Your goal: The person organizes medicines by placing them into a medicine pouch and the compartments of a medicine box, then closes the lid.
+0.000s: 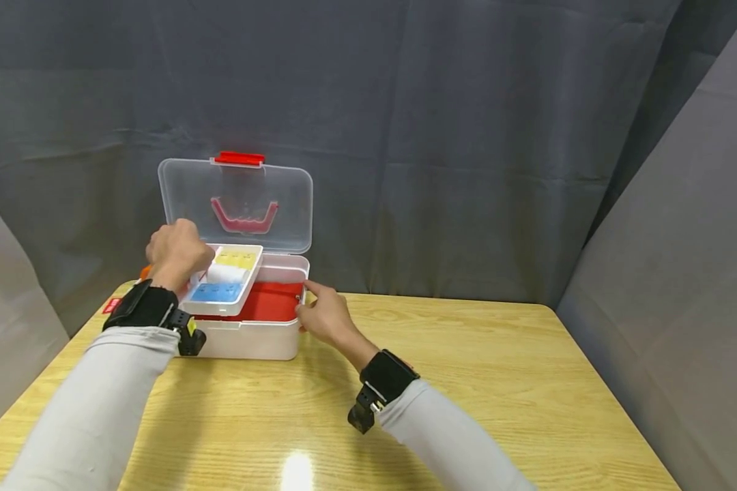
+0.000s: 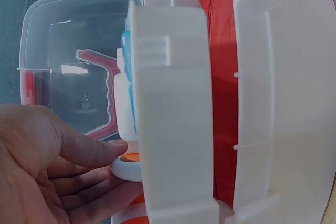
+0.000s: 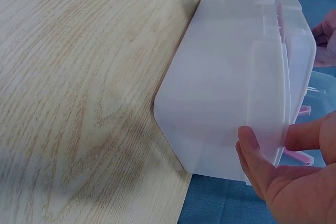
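A white plastic box [image 1: 252,343] stands at the table's far left, its clear lid [image 1: 295,208] raised behind it. Over the box's left part sits a tilted white tray [image 2: 176,108], carrying a blue packet [image 1: 216,292] and a yellow packet [image 1: 236,259]. My left hand [image 1: 180,251] pinches a white loop [image 2: 126,169] at the tray's top between thumb and fingers. Inside the box, below the tray, lies a red zippered pouch [image 1: 276,304]. With thumb and fingers on either side, my right hand [image 3: 294,182] grips the box's right wall.
The lid has a red latch [image 1: 239,158] and a pink-red handle [image 1: 244,224]. Something orange [image 1: 145,272] shows behind my left wrist, with a red-and-white label [image 1: 110,305] nearby. Grey cloth [image 1: 467,170] hangs behind the wooden table [image 1: 497,382].
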A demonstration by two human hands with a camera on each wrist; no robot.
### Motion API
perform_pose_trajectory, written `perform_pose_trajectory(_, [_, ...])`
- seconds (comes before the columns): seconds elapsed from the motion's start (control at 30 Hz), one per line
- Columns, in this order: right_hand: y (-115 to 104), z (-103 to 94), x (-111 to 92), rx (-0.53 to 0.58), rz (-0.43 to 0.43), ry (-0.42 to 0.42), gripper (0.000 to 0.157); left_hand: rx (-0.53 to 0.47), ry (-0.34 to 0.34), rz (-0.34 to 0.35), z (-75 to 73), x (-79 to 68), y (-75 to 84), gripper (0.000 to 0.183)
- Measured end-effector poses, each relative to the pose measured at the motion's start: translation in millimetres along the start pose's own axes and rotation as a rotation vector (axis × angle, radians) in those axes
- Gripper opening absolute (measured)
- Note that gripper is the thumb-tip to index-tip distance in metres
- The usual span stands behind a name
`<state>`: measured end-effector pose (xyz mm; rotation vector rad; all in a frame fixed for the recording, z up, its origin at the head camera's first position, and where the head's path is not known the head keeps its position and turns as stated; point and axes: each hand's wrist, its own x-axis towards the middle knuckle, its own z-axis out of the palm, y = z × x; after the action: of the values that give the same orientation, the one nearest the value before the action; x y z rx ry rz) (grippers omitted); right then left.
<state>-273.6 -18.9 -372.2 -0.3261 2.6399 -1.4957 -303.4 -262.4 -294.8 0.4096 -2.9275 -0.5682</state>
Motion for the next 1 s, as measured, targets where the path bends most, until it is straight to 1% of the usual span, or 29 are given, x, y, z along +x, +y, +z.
perform_pose_trajectory(0.13, [-0.7, 0.9, 0.9, 0.0, 0.002, 0.005, 0.06, 0.009, 0.003, -0.001, 1.1, 0.5, 2.5, 0.036])
perform_pose_trajectory(0.27, [-1.5, 2.5, 1.0, -0.003, 0.007, 0.005, 0.059, 0.022, 0.001, 0.005, 2.7, 1.4, 1.6, 0.036])
perform_pose_trajectory(0.53, [-1.7, 3.3, 1.7, -0.021, 0.0, 0.002, 0.059, 0.006, 0.025, 0.022, 3.7, 0.5, 3.6, 0.035])
perform_pose_trajectory(0.67, [-2.5, 3.7, 1.6, -0.018, -0.003, -0.001, 0.058, -0.008, 0.015, 0.017, 3.7, -0.7, 5.5, 0.035])
perform_pose_trajectory(0.8, [-3.7, 4.7, 1.3, -0.028, -0.007, -0.008, 0.058, -0.031, 0.01, 0.01, 4.4, -1.9, 4.4, 0.036])
perform_pose_trajectory(1.0, [-5.4, 5.0, -0.1, -0.033, -0.017, 0.002, 0.057, -0.022, 0.023, 0.024, 2.9, 0.8, 1.3, 0.037])
